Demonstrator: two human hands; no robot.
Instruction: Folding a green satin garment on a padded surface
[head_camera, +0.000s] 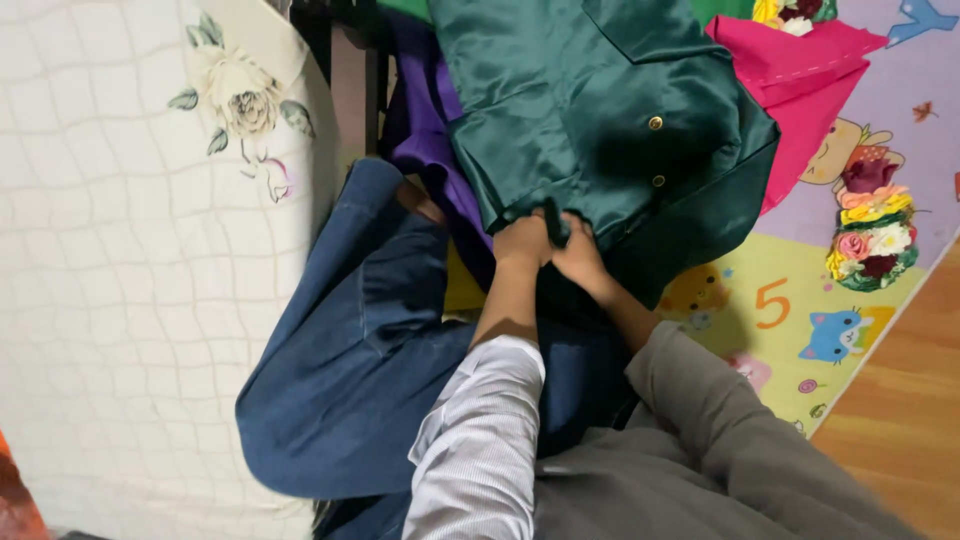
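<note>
A dark green satin garment (600, 110) with small gold buttons lies spread over a pile of clothes. Both hands meet at its near hem. My left hand (520, 245), in a pale striped sleeve, pinches the green fabric edge. Touching it, my right hand (585, 262), in a grey sleeve, grips the same edge. A small dark object (553, 222) sticks up between the two hands; what it is cannot be made out. Under the green garment lies a purple cloth (430, 130), and blue denim (350, 360) lies beneath my forearms.
A pink cloth (800, 90) lies at the top right on a colourful cartoon play mat (800, 300). A cream quilted cover with a flower print (130, 250) fills the left. A wooden floor (900, 420) shows at the bottom right.
</note>
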